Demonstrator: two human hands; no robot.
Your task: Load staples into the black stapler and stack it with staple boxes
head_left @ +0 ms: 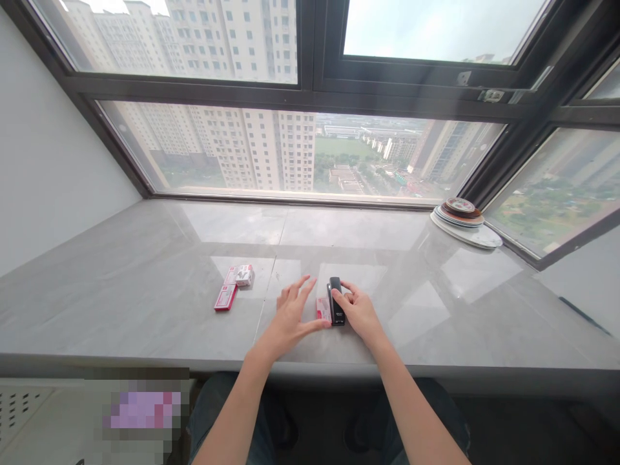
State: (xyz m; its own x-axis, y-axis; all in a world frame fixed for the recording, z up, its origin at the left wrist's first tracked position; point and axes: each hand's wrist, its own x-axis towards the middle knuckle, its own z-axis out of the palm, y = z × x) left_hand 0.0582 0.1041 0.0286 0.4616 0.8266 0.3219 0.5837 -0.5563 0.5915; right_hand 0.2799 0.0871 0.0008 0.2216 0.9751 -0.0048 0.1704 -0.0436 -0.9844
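A black stapler (336, 302) rests on the grey stone sill, its length pointing away from me. My right hand (358, 310) grips it from the right, thumb on top and fingers along the far side. Close against the stapler's left side lies a small pink-and-white box (323, 309). My left hand (294, 313) is open to the left of that box, fingers spread, with the thumb tip at the box's near edge. Farther left sit a red-and-white box (226, 298) and a small white box (245, 275), which partly covers another pink-and-white box (230, 274).
A stack of plates (465, 219) stands at the back right corner of the sill (145, 278), beside the window. Dark window frames (290, 201) border the sill's far edge. Below its front edge, at lower left, is a white surface with a blurred purple patch (143, 409).
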